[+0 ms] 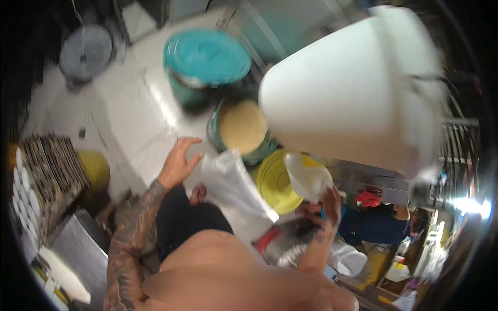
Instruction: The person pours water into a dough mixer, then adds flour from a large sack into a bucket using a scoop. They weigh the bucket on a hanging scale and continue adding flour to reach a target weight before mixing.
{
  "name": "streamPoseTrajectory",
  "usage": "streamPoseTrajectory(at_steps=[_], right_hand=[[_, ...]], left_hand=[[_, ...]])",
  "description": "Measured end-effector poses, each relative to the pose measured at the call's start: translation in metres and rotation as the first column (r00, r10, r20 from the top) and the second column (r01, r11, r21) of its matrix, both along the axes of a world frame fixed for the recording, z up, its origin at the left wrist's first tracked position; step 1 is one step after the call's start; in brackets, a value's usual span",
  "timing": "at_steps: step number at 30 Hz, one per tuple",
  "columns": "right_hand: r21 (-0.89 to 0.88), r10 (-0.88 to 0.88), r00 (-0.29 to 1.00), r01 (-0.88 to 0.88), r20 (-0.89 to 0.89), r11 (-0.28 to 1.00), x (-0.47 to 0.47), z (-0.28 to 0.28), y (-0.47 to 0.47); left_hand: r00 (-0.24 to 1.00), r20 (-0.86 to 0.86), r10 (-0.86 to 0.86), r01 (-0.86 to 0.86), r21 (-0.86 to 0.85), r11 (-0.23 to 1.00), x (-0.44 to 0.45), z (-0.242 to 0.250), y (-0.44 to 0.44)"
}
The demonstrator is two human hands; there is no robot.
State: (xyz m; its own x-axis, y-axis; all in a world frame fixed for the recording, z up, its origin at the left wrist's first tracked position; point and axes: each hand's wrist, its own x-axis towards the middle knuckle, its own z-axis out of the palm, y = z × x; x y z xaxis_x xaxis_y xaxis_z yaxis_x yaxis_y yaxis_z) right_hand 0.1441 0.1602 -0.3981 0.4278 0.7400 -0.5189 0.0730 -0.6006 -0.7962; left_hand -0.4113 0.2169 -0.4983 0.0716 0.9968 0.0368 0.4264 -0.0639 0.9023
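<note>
My left hand is raised with thumb and fingers apart, holding nothing. Its thumb tip comes close to the edge of a white plastic sack; whether they touch is unclear. In my right hand is a translucent white plastic vessel, blurred, perhaps a scoop or jug. It hangs over a yellow round tub or lid and hides part of it. Beyond the sack stands a dark green bucket holding a pale yellow mass.
A large white plastic bin looms at upper right. Behind the bucket is a container with a turquoise lid. A grey round container stands on the pale floor. Stacked cardboard is at left. Another person is at right.
</note>
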Motion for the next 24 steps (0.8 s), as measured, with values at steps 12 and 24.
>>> streamPoseTrajectory(at_steps=[12,24], right_hand=[[-0.509,-0.003,0.999,0.027,0.048,0.860,-0.120,-0.526,0.264],[-0.252,0.171,0.985,-0.166,0.000,0.954,-0.166,-0.584,0.343]], left_hand=[[0.986,0.164,-0.021,0.100,-0.492,0.865,-0.040,-0.208,0.027],[0.992,-0.055,0.109,-0.112,-0.766,0.633,-0.128,-0.247,-0.022]])
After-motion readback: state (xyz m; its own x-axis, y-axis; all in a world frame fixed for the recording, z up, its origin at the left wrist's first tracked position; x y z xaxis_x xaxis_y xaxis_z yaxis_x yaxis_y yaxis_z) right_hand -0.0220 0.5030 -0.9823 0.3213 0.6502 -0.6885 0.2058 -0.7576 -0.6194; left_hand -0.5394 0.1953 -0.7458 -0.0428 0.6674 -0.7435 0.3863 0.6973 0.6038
